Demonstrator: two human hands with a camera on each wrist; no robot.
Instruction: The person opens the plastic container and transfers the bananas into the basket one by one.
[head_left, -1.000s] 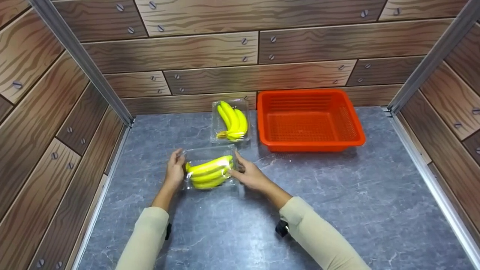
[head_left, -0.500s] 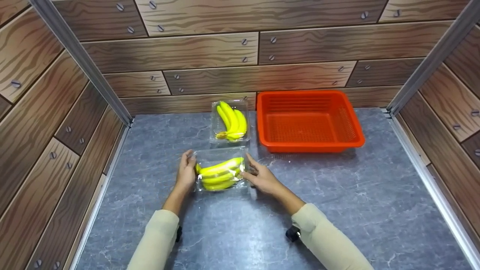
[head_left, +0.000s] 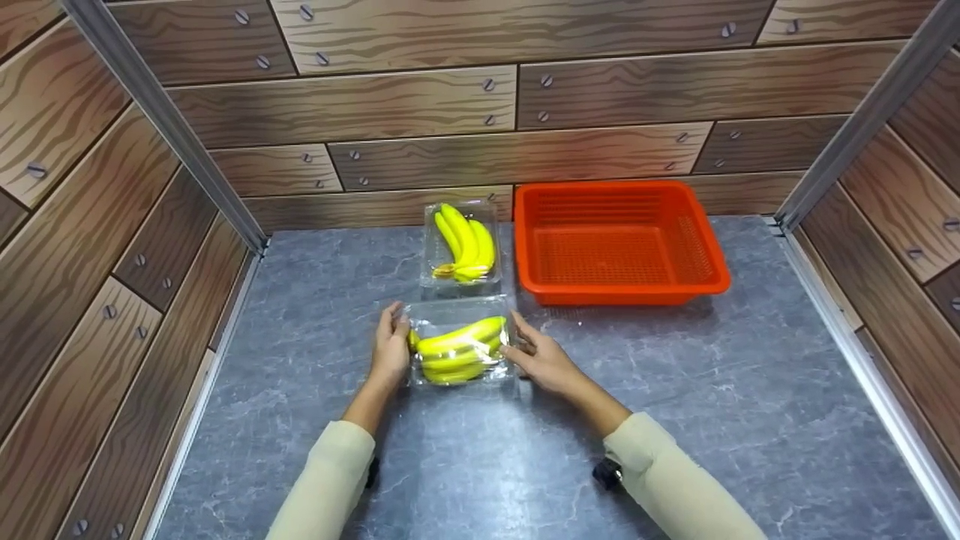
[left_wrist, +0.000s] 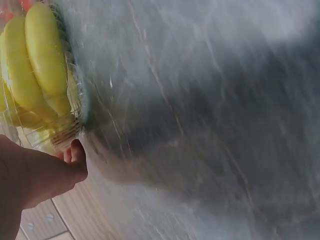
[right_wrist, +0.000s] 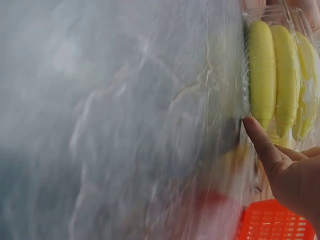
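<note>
A clear plastic box (head_left: 450, 312) with a bunch of yellow bananas (head_left: 459, 351) in it lies crosswise between the two hands in the head view. My left hand (head_left: 391, 352) grips its left end, fingers at the far corner. At the opposite end my right hand (head_left: 549, 364) holds the box, the thumb (right_wrist: 259, 136) along its lower edge in the right wrist view. Through the clear wall the bananas (left_wrist: 46, 55) show in the left wrist view too. Just beyond stands a second clear box (head_left: 430, 255) with a banana bunch (head_left: 469, 241) inside.
An orange-red plastic basket (head_left: 622, 289) with meshed walls and nothing in it stands at the back right, beside the second box. Wood-patterned walls (head_left: 420, 97) enclose the grey marbled table (head_left: 315, 270) at the back and both sides.
Both hands have moved the front box of bananas to the right, keeping hold of its two ends. The back box and the basket stay where they were.
</note>
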